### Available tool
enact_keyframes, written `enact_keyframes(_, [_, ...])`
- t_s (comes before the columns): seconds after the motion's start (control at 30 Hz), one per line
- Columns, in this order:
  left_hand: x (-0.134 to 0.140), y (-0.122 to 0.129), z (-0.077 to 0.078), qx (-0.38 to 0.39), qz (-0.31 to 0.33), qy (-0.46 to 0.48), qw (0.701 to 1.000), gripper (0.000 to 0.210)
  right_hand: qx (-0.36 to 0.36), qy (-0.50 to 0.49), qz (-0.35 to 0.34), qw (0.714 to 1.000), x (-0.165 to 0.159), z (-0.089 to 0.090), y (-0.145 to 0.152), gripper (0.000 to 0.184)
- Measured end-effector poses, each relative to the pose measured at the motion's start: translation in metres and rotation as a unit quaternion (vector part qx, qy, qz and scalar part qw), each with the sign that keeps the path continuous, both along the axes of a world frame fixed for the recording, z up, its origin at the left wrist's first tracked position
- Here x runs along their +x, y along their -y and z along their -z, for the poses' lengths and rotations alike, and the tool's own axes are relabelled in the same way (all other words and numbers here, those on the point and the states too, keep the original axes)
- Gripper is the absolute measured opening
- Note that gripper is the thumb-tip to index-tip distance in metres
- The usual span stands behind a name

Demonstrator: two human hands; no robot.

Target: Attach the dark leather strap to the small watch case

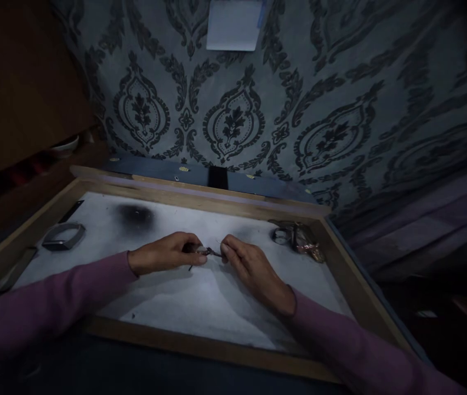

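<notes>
Above the white lining, slightly right of the picture's middle, my two hands meet over a small object. My left hand (171, 252) pinches a small, partly shiny piece (201, 250) between thumb and fingers; its kind is too small and dim to make out. A thin dark strip (216, 253) runs from that piece to my right hand (250, 266), whose thumb and fingertips are closed on its other end. Fine hair-like strands show by the right fingertips. Below the left thumb, a short dark sliver (191, 268) is visible.
A shallow wooden tray (167, 336) with raised sides surrounds the work. At its left lies a grey watch-like band (64, 237); on the right, a tangled, shiny bundle (302, 241). A dark smudge (137, 218) marks the lining. Patterned wall (233, 123) stands behind.
</notes>
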State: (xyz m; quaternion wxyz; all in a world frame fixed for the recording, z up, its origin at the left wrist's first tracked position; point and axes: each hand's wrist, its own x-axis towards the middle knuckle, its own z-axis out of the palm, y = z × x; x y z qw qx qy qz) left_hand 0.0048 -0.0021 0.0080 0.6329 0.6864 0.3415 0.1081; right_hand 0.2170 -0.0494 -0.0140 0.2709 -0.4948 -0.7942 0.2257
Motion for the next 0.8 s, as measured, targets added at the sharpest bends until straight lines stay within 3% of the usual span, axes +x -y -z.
enact_keyframes(0.13, [0.0,-0.001,0.001,-0.089,-0.006,0.016,0.996,0.04,0.007,-0.007,0.001,1.0,-0.001,0.001,-0.001,0.027])
enact_keyframes(0.23, [0.0,-0.002,0.005,-0.107,-0.009,0.03,0.994,0.037,0.001,-0.006,0.008,1.0,-0.001,0.002,-0.002,0.028])
enact_keyframes(0.5, [0.001,-0.003,0.007,-0.015,0.007,0.013,1.0,0.034,-0.048,-0.035,-0.008,0.998,-0.002,0.012,-0.004,0.029])
enact_keyframes(0.8, [0.001,0.004,0.012,0.072,-0.002,0.034,0.997,0.026,-0.049,-0.103,-0.022,0.993,-0.009,0.006,0.003,0.031])
